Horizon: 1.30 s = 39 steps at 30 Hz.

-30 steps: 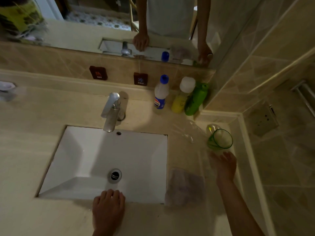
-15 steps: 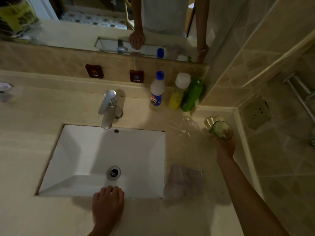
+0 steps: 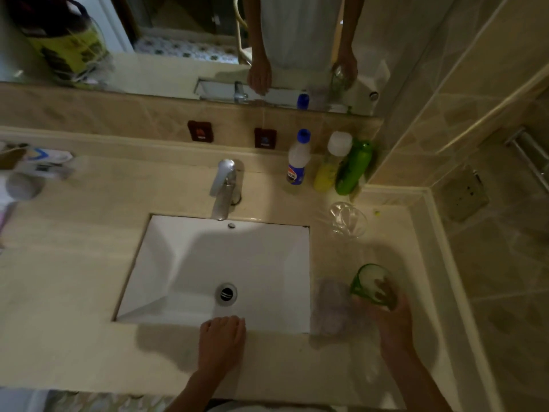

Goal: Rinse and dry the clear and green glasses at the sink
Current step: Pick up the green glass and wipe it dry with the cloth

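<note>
My right hand [image 3: 392,319] grips the green glass [image 3: 368,283] and holds it tilted above the counter, right of the sink [image 3: 178,263]. The clear glass [image 3: 347,220] stands on the counter further back, near the corner, apart from the hand. A pale cloth [image 3: 332,307] lies on the counter between the sink's right edge and the green glass. My left hand [image 3: 221,340] rests flat on the sink's front rim, fingers together, holding nothing. The chrome tap [image 3: 224,185] stands behind the basin with no water running.
Three bottles stand at the back right by the wall: a white one with a blue cap [image 3: 298,157], a yellow one [image 3: 329,162] and a green one [image 3: 353,168]. Toiletries [image 3: 32,165] sit at the far left. A mirror [image 3: 178,40] runs along the back.
My right hand reached the green glass at the back right, took hold of it and brought it toward me, beside the cloth. The left hand stayed on the rim.
</note>
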Each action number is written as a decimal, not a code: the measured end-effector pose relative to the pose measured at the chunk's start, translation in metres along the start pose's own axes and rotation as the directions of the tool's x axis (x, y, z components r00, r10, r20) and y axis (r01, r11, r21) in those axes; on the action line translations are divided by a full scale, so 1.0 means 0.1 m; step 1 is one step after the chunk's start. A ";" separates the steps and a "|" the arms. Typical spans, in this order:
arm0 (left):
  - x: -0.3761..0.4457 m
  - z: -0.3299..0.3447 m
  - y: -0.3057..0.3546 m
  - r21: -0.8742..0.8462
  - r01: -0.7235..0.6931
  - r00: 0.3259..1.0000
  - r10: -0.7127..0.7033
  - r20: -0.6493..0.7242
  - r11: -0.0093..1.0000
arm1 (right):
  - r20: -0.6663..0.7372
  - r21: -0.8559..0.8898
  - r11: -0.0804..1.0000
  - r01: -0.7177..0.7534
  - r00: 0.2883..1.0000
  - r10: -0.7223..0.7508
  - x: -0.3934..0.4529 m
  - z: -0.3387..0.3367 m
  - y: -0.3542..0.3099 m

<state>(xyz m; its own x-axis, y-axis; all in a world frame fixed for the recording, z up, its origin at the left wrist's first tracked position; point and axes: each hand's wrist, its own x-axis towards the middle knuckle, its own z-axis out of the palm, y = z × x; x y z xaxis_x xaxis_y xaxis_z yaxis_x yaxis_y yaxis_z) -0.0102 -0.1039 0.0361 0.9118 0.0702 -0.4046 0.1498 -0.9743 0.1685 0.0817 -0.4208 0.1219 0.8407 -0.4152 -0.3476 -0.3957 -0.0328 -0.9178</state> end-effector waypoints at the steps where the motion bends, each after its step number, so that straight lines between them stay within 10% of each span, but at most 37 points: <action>1: 0.01 -0.05 -0.02 -0.154 0.060 0.998 -0.058 0.019 0.986 | 0.048 -0.011 1.000 -0.002 0.999 0.003 -0.10 0.08 0.03; 6: 0.07 -0.52 -0.13 -0.779 0.248 0.969 -0.153 0.195 0.576 | 0.264 -0.060 0.993 -0.100 0.958 0.113 -0.58 0.66 0.05; 11: -0.06 -1.02 -0.12 -0.981 0.156 0.985 0.056 0.164 0.119 | 0.482 -0.089 0.979 -0.185 0.852 0.205 -0.95 1.19 0.02; 23: 0.05 -0.90 -0.23 -0.987 0.154 0.988 0.002 0.154 -0.053 | 0.506 0.094 0.920 -0.380 0.814 0.285 -1.60 1.67 -0.32; 26: 0.12 -0.90 -0.31 -0.976 0.149 0.982 -0.087 0.165 -0.160 | 0.507 -0.118 0.948 -0.297 0.803 0.314 -1.44 1.58 -0.39; 32: 0.16 -0.81 -0.53 -0.967 0.161 0.978 -0.103 0.184 -0.198 | -0.016 -0.615 0.775 -0.143 0.986 0.169 -0.30 1.20 -0.05; 39: 0.18 -0.83 -0.64 -0.967 0.177 0.975 -0.105 0.198 -0.182 | 0.011 -0.907 0.414 -0.077 0.978 0.206 -0.12 1.20 0.18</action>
<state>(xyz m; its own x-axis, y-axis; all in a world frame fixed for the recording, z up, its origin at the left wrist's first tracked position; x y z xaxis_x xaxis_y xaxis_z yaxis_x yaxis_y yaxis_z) 0.0287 -0.0223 0.0926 0.7971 0.1288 -0.5899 0.5035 0.3974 0.7672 0.1085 -0.3073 0.0864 0.7451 -0.4029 -0.5316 -0.5638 -0.8063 -0.1791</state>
